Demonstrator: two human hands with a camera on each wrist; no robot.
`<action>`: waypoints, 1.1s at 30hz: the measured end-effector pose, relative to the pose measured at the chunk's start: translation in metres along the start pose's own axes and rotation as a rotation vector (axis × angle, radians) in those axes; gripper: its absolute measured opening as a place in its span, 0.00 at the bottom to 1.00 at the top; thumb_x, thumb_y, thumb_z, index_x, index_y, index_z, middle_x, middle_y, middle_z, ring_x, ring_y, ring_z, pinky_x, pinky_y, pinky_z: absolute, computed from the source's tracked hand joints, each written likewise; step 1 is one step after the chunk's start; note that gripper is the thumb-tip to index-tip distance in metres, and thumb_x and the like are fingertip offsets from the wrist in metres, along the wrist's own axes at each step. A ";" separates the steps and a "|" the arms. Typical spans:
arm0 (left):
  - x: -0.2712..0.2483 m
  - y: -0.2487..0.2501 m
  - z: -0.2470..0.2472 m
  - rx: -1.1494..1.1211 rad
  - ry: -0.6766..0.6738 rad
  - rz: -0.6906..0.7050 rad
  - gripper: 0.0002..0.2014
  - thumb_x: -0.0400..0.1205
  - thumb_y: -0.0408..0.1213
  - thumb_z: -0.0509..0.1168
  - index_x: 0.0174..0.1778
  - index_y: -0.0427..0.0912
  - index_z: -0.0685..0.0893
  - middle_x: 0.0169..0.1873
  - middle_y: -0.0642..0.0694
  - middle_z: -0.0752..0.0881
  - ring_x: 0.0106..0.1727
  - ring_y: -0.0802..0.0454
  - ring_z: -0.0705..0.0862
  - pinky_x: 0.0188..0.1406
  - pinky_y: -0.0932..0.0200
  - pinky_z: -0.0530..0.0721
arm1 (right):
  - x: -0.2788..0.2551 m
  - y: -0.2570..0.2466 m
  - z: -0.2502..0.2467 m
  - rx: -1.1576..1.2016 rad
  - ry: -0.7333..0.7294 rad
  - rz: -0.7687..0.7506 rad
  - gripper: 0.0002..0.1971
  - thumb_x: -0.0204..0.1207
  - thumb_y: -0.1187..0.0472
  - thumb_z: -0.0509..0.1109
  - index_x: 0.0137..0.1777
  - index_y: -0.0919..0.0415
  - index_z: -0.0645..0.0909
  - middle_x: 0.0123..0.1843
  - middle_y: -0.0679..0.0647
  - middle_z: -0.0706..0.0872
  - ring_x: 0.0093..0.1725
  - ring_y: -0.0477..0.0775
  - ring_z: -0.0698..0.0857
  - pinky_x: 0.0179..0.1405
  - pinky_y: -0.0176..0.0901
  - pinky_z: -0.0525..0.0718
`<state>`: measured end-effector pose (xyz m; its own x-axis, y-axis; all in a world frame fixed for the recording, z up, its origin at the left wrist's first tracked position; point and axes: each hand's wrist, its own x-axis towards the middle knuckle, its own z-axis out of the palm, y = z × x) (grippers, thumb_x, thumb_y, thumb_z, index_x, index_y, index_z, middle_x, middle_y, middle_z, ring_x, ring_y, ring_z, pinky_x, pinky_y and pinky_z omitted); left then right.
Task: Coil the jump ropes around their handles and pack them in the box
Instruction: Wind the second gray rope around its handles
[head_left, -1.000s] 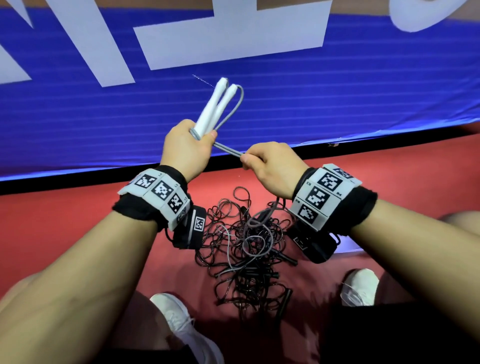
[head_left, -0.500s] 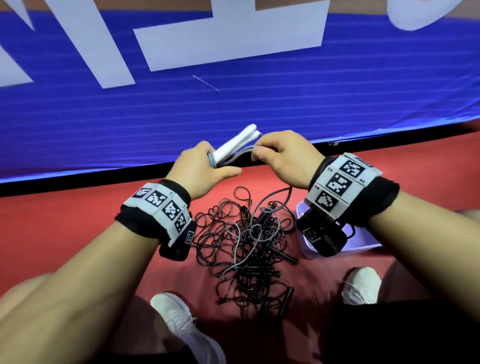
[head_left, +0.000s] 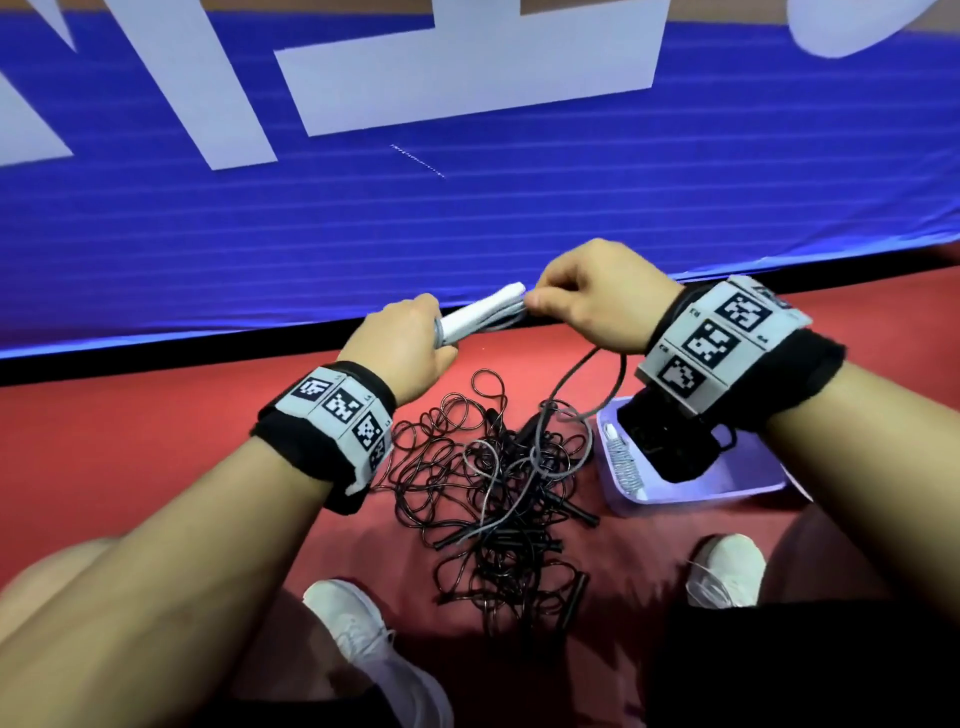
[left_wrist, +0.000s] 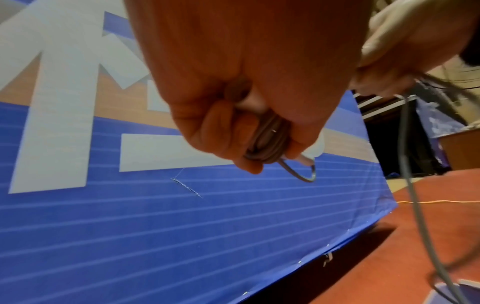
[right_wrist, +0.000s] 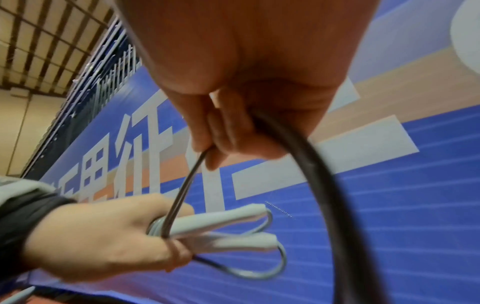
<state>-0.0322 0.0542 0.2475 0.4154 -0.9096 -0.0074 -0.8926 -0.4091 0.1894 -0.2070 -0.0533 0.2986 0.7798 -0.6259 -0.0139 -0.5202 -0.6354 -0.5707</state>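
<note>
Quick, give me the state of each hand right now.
Left hand: gripping the two white handles, with a few turns of grey rope already wound on them.
Right hand: fingers pinching the grey rope near the handles.

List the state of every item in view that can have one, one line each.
left hand: grips the white handles, with a few cord turns at their base.
right hand: pinches the grey cord near the handle tips.
white handles: paired side by side, held in the air.
grey cord: partly wound, the rest trailing to the floor.
black ropes: tangled, uncoiled, on the floor.
purple box: open, one coiled rope inside.
</note>
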 end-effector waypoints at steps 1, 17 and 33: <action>-0.002 0.003 0.001 -0.011 -0.024 0.062 0.14 0.82 0.49 0.66 0.51 0.42 0.77 0.41 0.46 0.81 0.41 0.44 0.77 0.39 0.54 0.70 | 0.003 0.001 -0.002 0.015 0.050 -0.005 0.13 0.78 0.53 0.67 0.39 0.62 0.84 0.35 0.57 0.85 0.38 0.55 0.82 0.41 0.44 0.78; -0.035 0.039 -0.034 -0.646 0.130 0.341 0.11 0.80 0.50 0.61 0.57 0.65 0.73 0.33 0.47 0.84 0.30 0.53 0.78 0.31 0.66 0.72 | 0.013 0.021 0.010 0.614 -0.161 0.155 0.15 0.79 0.65 0.62 0.30 0.53 0.72 0.22 0.43 0.73 0.21 0.39 0.65 0.21 0.29 0.62; -0.011 0.026 -0.022 -0.835 0.174 0.026 0.05 0.86 0.42 0.61 0.57 0.51 0.76 0.41 0.50 0.84 0.43 0.45 0.83 0.46 0.44 0.83 | 0.009 -0.006 0.056 0.379 -0.025 0.091 0.09 0.82 0.63 0.61 0.41 0.52 0.78 0.32 0.50 0.80 0.35 0.56 0.80 0.37 0.45 0.77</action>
<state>-0.0559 0.0552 0.2745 0.4781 -0.8663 0.1448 -0.5086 -0.1387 0.8498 -0.1777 -0.0296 0.2557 0.7470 -0.6579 -0.0958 -0.4259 -0.3628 -0.8288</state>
